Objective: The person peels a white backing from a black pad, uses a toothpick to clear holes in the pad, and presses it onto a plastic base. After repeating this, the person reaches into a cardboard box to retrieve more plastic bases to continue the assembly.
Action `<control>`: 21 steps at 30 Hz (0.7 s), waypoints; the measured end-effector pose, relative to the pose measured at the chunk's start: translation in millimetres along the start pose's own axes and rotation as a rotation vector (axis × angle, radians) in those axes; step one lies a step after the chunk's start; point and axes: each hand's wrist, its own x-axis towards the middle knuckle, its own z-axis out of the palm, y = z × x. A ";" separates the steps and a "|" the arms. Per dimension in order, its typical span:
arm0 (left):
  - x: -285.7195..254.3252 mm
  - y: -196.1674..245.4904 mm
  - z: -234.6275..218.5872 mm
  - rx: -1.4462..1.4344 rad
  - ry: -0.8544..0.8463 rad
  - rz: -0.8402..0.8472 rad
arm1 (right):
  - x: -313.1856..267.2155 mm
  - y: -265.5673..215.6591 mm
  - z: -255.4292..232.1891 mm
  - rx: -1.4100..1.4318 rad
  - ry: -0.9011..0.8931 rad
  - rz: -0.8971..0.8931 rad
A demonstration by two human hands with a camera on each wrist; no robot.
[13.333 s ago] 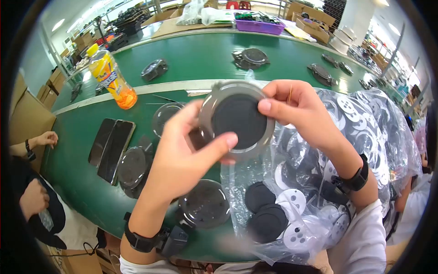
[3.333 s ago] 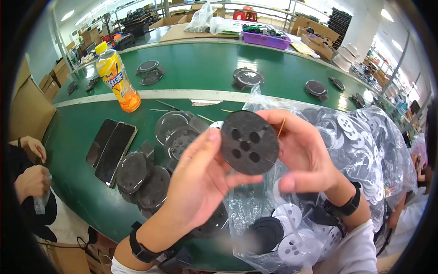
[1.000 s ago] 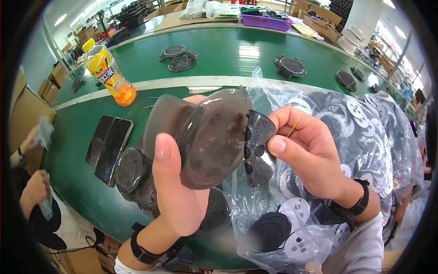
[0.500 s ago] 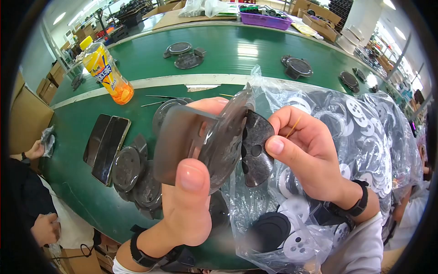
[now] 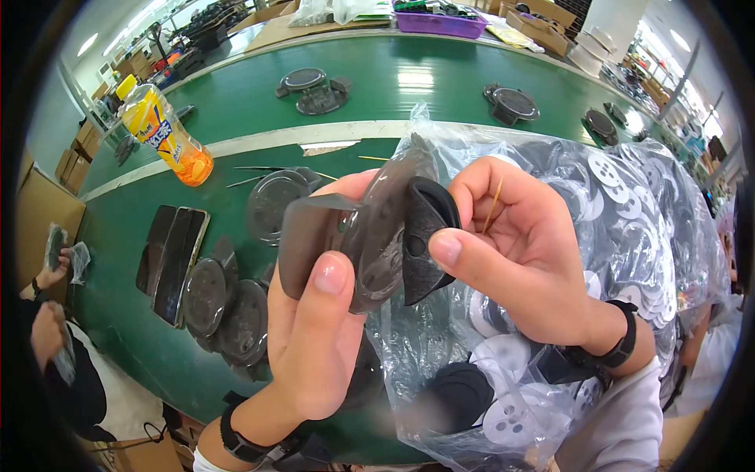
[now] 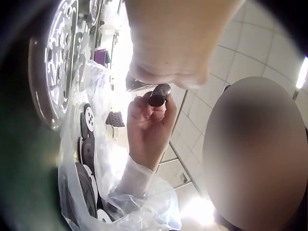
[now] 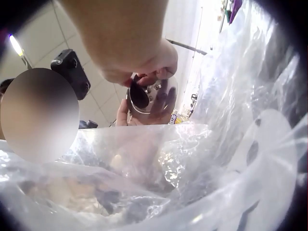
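My left hand (image 5: 314, 350) grips a smoky translucent round plastic part (image 5: 383, 236) with a box-like bracket on its back, turned nearly edge-on, thumb on the near side. Close against its right face, my right hand (image 5: 523, 256) pinches a black round pad (image 5: 425, 263) with holes, bent into a curl between thumb and fingers. A thin wooden stick (image 5: 494, 204) juts up from the right hand's fingers. In the right wrist view the curled pad (image 7: 139, 94) lies at the face of the round part (image 7: 161, 103).
Similar smoky parts (image 5: 242, 322) lie on the green table left of my hands, beside two phones (image 5: 177, 259). A drink bottle (image 5: 169, 138) stands behind. On the right, a clear bag (image 5: 621, 204) holds white discs; black pads (image 5: 460, 393) lie near its mouth. Another person's hands are far left.
Earlier the pad was flat in my hands; the left hand has since brought up the smoky part and turned it edge-on. In the last half second the pad has curled over at the part's face.
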 end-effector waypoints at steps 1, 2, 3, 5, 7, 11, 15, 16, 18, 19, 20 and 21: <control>-0.4 -0.6 0.0 0.000 0.004 0.000 | -0.1 0.2 -0.1 0.003 -0.002 0.004; -1.0 -1.1 -0.6 0.000 0.002 -0.004 | -0.1 0.5 -0.1 0.005 0.002 0.006; -1.7 -1.5 -1.4 -0.019 0.007 -0.014 | 0.0 0.7 0.0 0.012 -0.002 0.002; -1.0 -1.5 -0.4 -0.036 0.012 -0.027 | 0.1 -0.8 -0.6 0.021 -0.004 -0.002; 0.8 -0.9 3.6 -0.158 0.081 -0.006 | 0.3 -3.0 -1.2 -0.043 -0.001 0.059; 0.3 -3.9 4.7 -0.138 0.072 0.009 | 1.2 -2.7 -3.0 -0.054 -0.005 0.050; -1.0 -7.0 4.8 -0.101 0.063 0.031 | 2.6 -1.2 -4.6 -0.143 -0.007 0.005; -1.4 -7.4 5.0 -0.094 0.068 0.023 | 3.0 0.0 -4.8 -0.168 -0.010 -0.024; -1.6 -6.2 1.3 -0.036 0.011 -0.012 | 3.5 -0.5 -3.2 -0.156 0.003 -0.017; -1.8 -5.9 0.2 0.022 -0.045 -0.044 | 3.3 -1.1 -2.8 -0.144 0.014 -0.011; -2.1 -6.1 0.3 0.021 -0.046 -0.047 | 3.3 -1.9 -3.2 -0.143 0.015 -0.008; -2.6 -6.4 0.7 0.008 -0.039 -0.060 | 3.2 -2.6 -3.9 -0.187 0.012 -0.006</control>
